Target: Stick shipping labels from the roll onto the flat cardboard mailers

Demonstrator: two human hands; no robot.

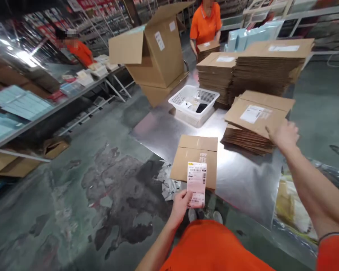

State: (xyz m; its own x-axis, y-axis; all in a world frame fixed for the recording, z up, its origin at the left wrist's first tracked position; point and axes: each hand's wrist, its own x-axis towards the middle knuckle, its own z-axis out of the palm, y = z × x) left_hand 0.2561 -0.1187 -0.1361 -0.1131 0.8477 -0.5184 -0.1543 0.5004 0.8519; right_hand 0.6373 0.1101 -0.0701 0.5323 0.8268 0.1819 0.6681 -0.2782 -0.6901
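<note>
My left hand [181,205] pinches the lower left edge of a printed shipping label [197,184], pinkish-white with barcodes. Behind the label, a flattened cardboard box [193,153] lies at the near edge of the metal table. Off to the right, my right hand [285,134] grips the near right edge of another flattened cardboard box [261,111], which bears a white label. That box rests askew on top of a short stack of flattened boxes [247,140]. My right fingers are partly hidden.
A white plastic basket [194,98] with small items stands on the metal table [158,130]. Taller box stacks [262,73] and a large open carton [158,56] rise behind. A co-worker [206,22] stands at the far side. Crumpled paper [169,184] sits by the near edge.
</note>
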